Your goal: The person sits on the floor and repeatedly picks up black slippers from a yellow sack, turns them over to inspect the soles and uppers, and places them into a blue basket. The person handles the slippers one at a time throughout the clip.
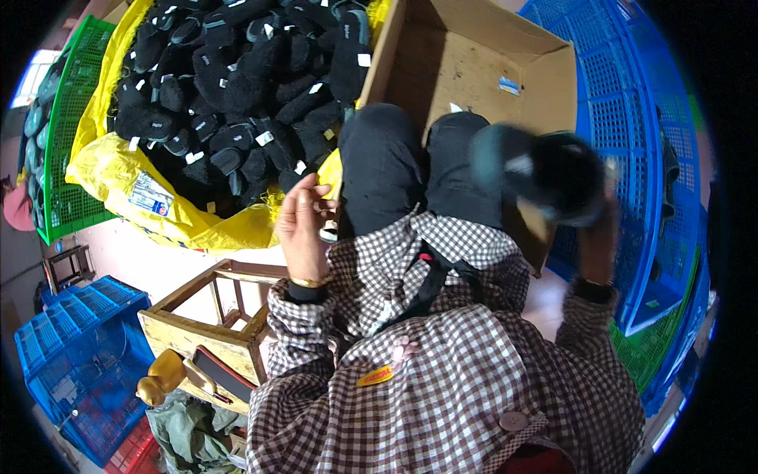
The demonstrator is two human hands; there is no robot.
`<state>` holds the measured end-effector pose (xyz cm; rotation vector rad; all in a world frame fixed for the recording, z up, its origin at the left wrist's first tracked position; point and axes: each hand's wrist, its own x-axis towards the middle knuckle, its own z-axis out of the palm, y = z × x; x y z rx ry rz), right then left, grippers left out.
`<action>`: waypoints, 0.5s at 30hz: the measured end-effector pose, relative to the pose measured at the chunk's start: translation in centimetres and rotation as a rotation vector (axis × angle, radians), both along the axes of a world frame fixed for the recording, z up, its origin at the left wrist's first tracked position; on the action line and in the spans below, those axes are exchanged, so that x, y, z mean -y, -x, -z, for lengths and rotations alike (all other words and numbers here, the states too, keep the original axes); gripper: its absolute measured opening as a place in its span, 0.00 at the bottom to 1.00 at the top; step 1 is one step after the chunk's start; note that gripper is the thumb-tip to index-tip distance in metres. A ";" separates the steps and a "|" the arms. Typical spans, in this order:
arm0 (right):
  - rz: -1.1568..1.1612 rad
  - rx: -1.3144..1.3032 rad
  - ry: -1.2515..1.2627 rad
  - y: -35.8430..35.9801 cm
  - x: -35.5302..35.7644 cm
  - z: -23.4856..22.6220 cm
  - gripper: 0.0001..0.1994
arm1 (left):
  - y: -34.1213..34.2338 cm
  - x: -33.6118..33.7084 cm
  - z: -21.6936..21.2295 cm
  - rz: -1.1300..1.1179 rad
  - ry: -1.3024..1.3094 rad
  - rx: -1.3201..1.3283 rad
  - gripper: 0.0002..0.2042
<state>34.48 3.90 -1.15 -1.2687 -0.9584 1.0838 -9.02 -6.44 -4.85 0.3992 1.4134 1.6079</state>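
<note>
My right hand (602,207) grips a dark green shoe (491,158) with a black fuzzy part at its near end, held over my right knee beside the cardboard box. Motion smears both the shoe and the fingers. My left hand (302,229) is raised by my left thigh, fingers bent in toward the thumb. A small pale thing (329,231) shows by its lower fingers; I cannot make out what it is. Beyond that hand lies a yellow woven sack (118,170), rolled open and heaped with black fuzzy shoe liners (237,87), many with white tags.
A cardboard box (474,47) with small scraps inside stands past my knees. Blue crates (612,87) rise at the right; a green crate (75,126) holds grey-green shoes at the far left. A wooden stool (201,347) and another blue crate (87,316) stand left of me.
</note>
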 end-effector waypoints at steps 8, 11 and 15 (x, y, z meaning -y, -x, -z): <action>0.009 -0.524 -0.054 -7.6 -3.0 -4.2 0.12 | 11.3 2.1 13.9 -0.127 0.468 -0.016 0.10; 0.103 0.196 0.131 3.8 -2.5 -1.3 0.10 | 13.1 1.5 20.4 -0.083 0.589 -0.045 0.13; -0.040 0.325 0.431 15.1 -0.4 -3.6 0.10 | 12.9 0.4 26.4 0.050 0.847 -0.481 0.24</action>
